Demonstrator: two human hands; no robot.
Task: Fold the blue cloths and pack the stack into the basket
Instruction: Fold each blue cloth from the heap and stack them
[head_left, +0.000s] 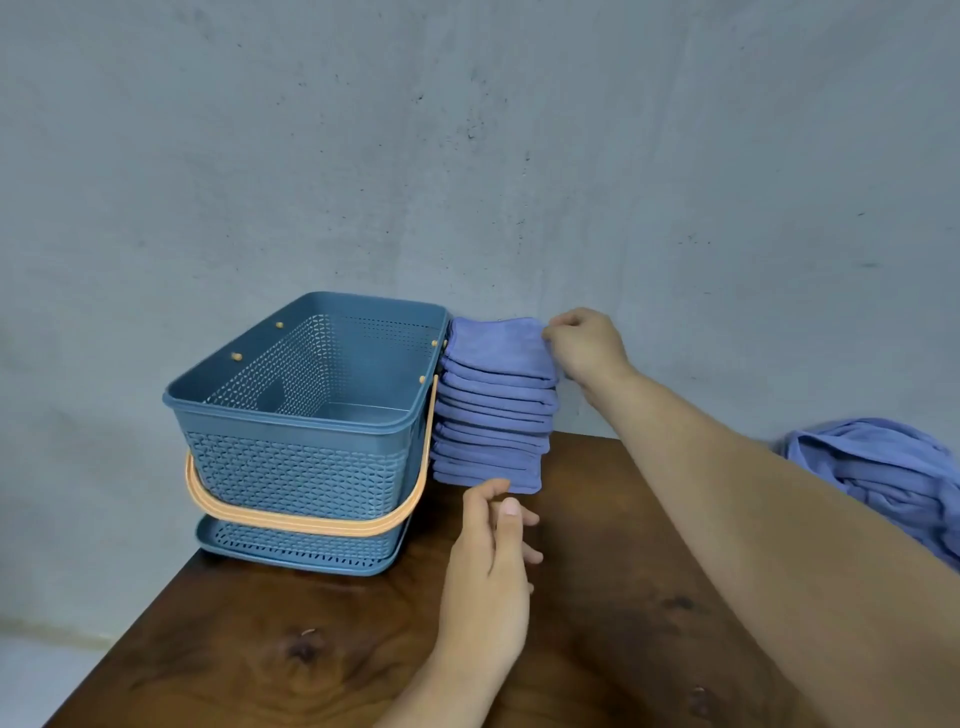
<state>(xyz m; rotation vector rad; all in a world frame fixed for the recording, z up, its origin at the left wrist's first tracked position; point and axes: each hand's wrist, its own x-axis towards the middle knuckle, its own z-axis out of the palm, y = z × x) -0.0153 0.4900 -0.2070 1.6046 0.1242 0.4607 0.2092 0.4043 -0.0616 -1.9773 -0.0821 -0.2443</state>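
Blue folded stack (493, 410) stands on the desk (597, 597), hard against the right wall of the basket (291, 415), its left edges touching the upright end of the orange handle (311, 519). The stack's long axis is vertical: tall, narrow, about level with the basket rim, with the upper cloths leaning slightly right.

Right hand (587, 348) is at the top cloth's far-right corner. Its fingers (558, 332) are curled onto that edge, which reads as a pinch on the stack's top layer.

Left hand (488, 561) is low at the near bottom corner, loosely curled and holding nothing. Its fingers (488, 499) are touching or just short of the base; can't tell which.

Key relation: the basket opening lies directly left of the stack, over the rim. The left hand is nearer the basket and sits at the base; the right hand is on the far side at the top. So the hands bracket the stack on a diagonal, low-near and high-far.

My read: a lift needs support under the base plus a clamp on top, then up and left over the rim. The basket's long axis runs away from the viewer, and the interior looks empty, so there should be room.

Risk: a tall, soft column could shear or fan out if only the top is gripped.

An unfolded blue pile (878, 467) is still at the desk's right edge, so folding isn't done.
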